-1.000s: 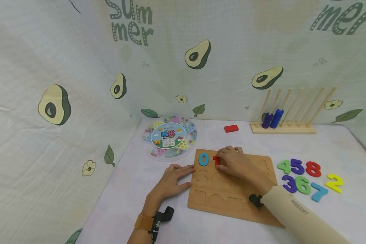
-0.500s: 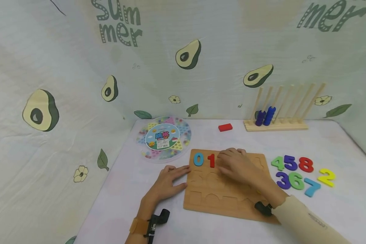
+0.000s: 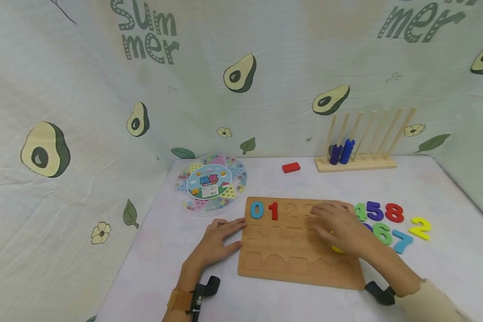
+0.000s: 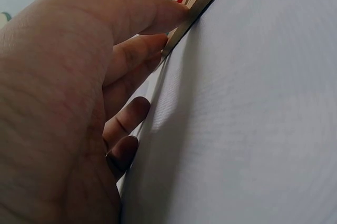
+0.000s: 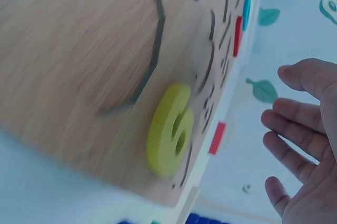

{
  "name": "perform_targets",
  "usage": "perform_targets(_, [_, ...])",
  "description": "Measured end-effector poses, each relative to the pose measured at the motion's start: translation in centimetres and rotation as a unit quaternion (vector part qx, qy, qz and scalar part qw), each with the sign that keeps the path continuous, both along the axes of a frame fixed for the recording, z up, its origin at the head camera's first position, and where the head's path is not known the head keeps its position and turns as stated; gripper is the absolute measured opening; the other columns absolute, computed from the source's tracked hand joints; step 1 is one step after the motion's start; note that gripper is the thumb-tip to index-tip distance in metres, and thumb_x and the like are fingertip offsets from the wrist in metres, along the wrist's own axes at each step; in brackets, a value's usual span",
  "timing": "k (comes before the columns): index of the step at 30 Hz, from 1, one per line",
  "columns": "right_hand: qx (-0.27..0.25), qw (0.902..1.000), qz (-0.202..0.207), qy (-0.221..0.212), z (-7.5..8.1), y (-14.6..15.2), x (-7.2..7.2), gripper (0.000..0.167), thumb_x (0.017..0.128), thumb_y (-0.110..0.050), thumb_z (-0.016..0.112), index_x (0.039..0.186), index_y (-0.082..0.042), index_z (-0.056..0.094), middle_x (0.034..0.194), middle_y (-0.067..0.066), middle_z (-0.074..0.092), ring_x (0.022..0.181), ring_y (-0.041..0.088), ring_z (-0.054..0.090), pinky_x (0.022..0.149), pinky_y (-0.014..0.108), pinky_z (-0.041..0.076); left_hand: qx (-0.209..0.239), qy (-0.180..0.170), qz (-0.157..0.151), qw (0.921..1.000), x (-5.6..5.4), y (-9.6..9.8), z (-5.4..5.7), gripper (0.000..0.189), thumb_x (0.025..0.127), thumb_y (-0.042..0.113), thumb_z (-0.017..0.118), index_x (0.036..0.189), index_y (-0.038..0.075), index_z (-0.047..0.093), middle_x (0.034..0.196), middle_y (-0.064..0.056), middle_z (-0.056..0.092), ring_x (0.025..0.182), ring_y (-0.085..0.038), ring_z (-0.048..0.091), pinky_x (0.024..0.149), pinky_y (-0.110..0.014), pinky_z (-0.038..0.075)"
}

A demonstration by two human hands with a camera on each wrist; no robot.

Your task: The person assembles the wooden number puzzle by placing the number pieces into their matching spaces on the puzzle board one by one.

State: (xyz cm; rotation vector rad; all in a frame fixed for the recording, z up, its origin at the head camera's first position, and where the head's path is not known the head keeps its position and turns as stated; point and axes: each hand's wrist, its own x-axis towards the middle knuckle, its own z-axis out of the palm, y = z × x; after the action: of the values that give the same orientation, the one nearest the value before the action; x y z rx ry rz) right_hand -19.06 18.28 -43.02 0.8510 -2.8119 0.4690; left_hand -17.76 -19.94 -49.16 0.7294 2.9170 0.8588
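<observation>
A wooden number-puzzle board (image 3: 261,246) lies on the table, with a blue 0 (image 3: 256,210) and a red 1 (image 3: 273,211) in its top row. My left hand (image 3: 217,243) touches the board's left edge with fingertips and thumb; in the left wrist view this hand (image 4: 68,76) has its fingers spread along that edge. Over the board's right part is my right hand (image 3: 344,228), holding nothing. Partly hidden beneath it lies a yellow 6- or 9-shaped piece (image 5: 168,134) on the board. The right wrist view shows the right hand (image 5: 308,139) with loosely extended fingers.
Right of the board lie loose numbers, among them a red 8 (image 3: 394,213), a blue 7 (image 3: 402,241) and a yellow 2 (image 3: 420,228). Behind stand a round game box (image 3: 209,183), a red block (image 3: 291,167) and a peg rack (image 3: 354,166).
My right hand has let go of the red 1, which now lies in the top row, and has moved right across the board. The left hand keeps its place at the board's edge.
</observation>
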Motion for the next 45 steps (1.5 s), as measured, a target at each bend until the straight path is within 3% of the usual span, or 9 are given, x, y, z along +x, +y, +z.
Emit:
perform_targets(6, [0.0,0.9995,-0.023,-0.023,-0.5,1.8,1.0,0.038,0.089,-0.027,0.076,0.122,-0.009,0.069,0.126,0.01,0.065,0.125,0.036,0.048,0.099,0.06,0.028,-0.006,0.005,0.001,1.0,0.4,-0.3,-0.6,0.054,0.095,0.041,0.065,0.147,0.032,0.053,0.152,0.017,0.045,0.119,-0.019,0.039,0.095,-0.047,0.034])
perform_targets(11, [0.009,0.999,-0.031,-0.03,-0.9,3.2,1.2,0.035,0.089,-0.024,0.076,0.121,-0.009,0.071,0.126,0.011,0.065,0.125,0.037,0.049,0.096,0.059,0.029,-0.014,0.007,0.001,0.9999,0.0,-0.2,-0.6,0.054,0.096,0.042,0.064,0.147,0.033,0.052,0.152,0.018,0.044,0.12,-0.019,0.038,0.096,-0.046,0.034])
perform_targets(20, [-0.013,0.9989,-0.041,-0.018,-1.0,5.0,1.3,0.043,0.086,-0.024,0.08,0.122,-0.006,0.067,0.124,0.013,0.066,0.122,0.037,0.05,0.095,0.055,0.027,-0.013,-0.014,0.0,0.9998,-0.7,-0.1,0.1,0.054,0.097,0.043,0.062,0.149,0.033,0.05,0.154,0.019,0.041,0.123,-0.021,0.037,0.1,-0.047,0.032])
perform_targets(28, [-0.014,0.9988,-0.047,-0.003,-1.2,6.2,1.8,0.041,0.085,-0.019,0.079,0.122,-0.006,0.068,0.124,0.015,0.065,0.123,0.039,0.046,0.099,0.061,0.026,-0.01,-0.006,0.003,0.9999,-0.6,-0.1,0.2,0.055,0.096,0.042,0.065,0.148,0.033,0.052,0.153,0.018,0.043,0.121,-0.022,0.039,0.098,-0.048,0.032])
perform_targets(40, [-0.001,0.9965,-0.084,-0.006,-1.1,9.6,2.4,0.044,0.085,-0.021,0.08,0.123,-0.004,0.067,0.124,0.019,0.064,0.122,0.042,0.047,0.085,0.055,0.028,-0.017,-0.019,0.006,0.9996,-0.6,0.0,-0.2,0.056,0.096,0.045,0.063,0.149,0.036,0.049,0.154,0.021,0.039,0.122,-0.021,0.037,0.099,-0.048,0.032])
perform_targets(45, [0.008,0.9953,-0.096,-0.003,-1.3,11.2,2.5,0.044,0.083,-0.02,0.08,0.122,-0.004,0.067,0.124,0.023,0.063,0.12,0.043,0.048,0.086,0.057,0.029,-0.019,-0.026,0.009,0.9994,-0.6,0.0,-0.1,0.055,0.096,0.045,0.063,0.149,0.037,0.048,0.154,0.022,0.038,0.124,-0.021,0.036,0.1,-0.048,0.031])
